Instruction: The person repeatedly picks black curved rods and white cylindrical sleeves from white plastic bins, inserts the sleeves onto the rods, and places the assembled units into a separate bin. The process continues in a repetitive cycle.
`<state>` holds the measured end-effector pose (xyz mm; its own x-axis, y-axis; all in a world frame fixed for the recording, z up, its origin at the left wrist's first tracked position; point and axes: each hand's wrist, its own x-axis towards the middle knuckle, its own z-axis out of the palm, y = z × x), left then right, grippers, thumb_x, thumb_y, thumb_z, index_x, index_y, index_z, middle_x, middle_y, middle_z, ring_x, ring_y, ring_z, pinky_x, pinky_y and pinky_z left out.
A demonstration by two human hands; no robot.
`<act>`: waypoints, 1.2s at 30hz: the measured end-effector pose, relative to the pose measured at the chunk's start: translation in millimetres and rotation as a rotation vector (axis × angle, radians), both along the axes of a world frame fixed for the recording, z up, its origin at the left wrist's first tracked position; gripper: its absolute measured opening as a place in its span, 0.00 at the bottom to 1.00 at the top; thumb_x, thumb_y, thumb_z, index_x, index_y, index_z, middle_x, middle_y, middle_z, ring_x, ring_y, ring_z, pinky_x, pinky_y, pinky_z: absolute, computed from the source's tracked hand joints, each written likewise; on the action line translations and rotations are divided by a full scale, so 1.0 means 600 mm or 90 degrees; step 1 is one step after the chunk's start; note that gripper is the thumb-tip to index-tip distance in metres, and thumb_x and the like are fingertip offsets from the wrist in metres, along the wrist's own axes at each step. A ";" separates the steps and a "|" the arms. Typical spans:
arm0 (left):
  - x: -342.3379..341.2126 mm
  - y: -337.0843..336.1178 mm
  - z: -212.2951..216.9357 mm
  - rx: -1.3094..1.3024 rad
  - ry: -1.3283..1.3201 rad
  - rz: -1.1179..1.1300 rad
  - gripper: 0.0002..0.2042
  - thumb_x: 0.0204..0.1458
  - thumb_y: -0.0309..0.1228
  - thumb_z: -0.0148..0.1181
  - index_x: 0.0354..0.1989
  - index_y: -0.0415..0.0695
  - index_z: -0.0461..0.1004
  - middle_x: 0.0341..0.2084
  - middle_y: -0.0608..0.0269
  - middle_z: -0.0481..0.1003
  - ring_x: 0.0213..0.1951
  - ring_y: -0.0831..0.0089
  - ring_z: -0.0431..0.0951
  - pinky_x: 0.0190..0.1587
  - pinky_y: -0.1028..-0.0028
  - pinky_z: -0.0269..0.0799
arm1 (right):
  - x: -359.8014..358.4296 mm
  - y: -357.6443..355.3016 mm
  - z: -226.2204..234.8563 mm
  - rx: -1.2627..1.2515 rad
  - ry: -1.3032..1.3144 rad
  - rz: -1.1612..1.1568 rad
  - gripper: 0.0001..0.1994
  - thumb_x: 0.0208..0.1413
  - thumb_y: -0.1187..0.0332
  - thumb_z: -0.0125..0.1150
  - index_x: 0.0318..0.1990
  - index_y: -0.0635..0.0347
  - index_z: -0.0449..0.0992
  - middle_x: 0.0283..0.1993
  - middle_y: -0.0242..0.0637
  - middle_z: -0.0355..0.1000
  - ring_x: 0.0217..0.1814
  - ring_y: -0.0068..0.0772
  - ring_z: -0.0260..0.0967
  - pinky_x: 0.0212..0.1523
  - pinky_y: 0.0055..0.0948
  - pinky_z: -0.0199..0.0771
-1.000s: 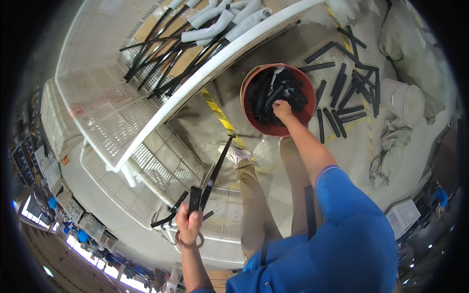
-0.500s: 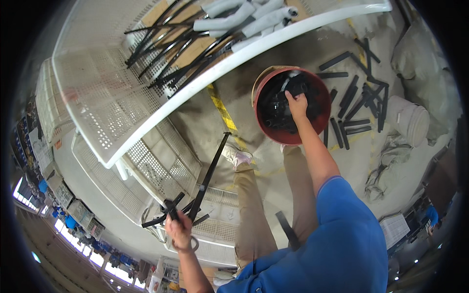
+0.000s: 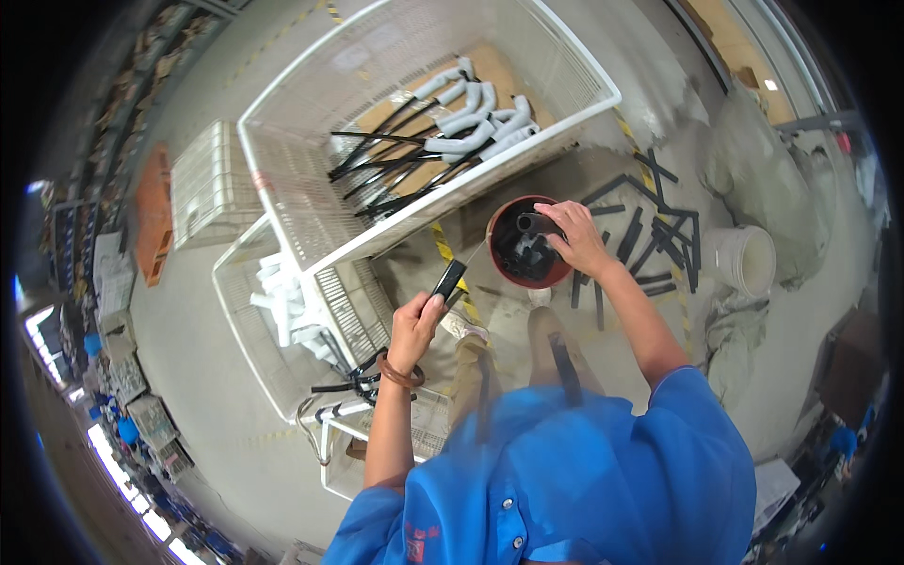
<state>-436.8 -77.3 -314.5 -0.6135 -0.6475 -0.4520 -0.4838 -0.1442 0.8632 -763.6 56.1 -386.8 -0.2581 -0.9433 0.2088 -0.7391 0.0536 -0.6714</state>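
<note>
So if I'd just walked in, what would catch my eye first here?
Probably the red bucket on the floor at centre, with the right hand pulling a black tube out of it. Next, the left hand holding up a black strip, and the big white wire basket above, holding white pipes.

The person wears a bright blue short-sleeved work shirt [image 3: 584,471] with small buttons and a red marking at the chest, plus tan trousers [image 3: 556,344]. Forearms are bare. A brown band [image 3: 400,374] encircles the left wrist.
</note>
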 end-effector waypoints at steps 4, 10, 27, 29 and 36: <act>-0.008 0.018 0.156 -0.009 0.057 -0.004 0.15 0.66 0.37 0.50 0.31 0.40 0.74 0.11 0.78 0.60 0.14 0.89 0.54 0.17 0.82 0.49 | -0.006 -0.010 0.135 -0.032 0.021 0.097 0.36 0.41 0.84 0.61 0.62 0.48 0.67 0.47 0.38 0.66 0.51 0.45 0.65 0.54 0.40 0.67; -0.013 0.052 0.261 -0.068 0.037 -0.030 0.15 0.64 0.38 0.54 0.31 0.38 0.75 0.14 0.75 0.62 0.18 0.87 0.58 0.21 0.80 0.54 | -0.028 0.000 0.253 -0.106 0.131 0.155 0.37 0.40 0.82 0.63 0.62 0.44 0.68 0.47 0.37 0.65 0.50 0.44 0.65 0.51 0.40 0.68; -0.058 0.108 0.248 -0.188 0.004 -0.028 0.17 0.62 0.41 0.56 0.31 0.37 0.75 0.16 0.59 0.69 0.21 0.77 0.65 0.26 0.72 0.64 | 0.013 -0.025 0.349 -0.055 0.114 0.430 0.28 0.49 0.62 0.67 0.61 0.46 0.70 0.42 0.37 0.75 0.42 0.45 0.73 0.43 0.39 0.73; -0.058 0.107 0.256 -0.150 -0.004 -0.053 0.17 0.62 0.41 0.56 0.31 0.37 0.75 0.16 0.60 0.69 0.21 0.77 0.66 0.26 0.72 0.64 | 0.008 -0.034 0.360 0.004 0.022 0.491 0.27 0.51 0.57 0.68 0.59 0.47 0.71 0.42 0.39 0.77 0.40 0.49 0.74 0.40 0.40 0.74; -0.050 0.119 0.268 -0.226 -0.004 -0.226 0.20 0.60 0.46 0.57 0.28 0.39 0.76 0.16 0.50 0.71 0.19 0.58 0.71 0.25 0.64 0.66 | 0.001 -0.053 0.390 0.455 -0.236 0.720 0.22 0.55 0.53 0.66 0.48 0.61 0.76 0.38 0.41 0.77 0.40 0.37 0.74 0.43 0.35 0.72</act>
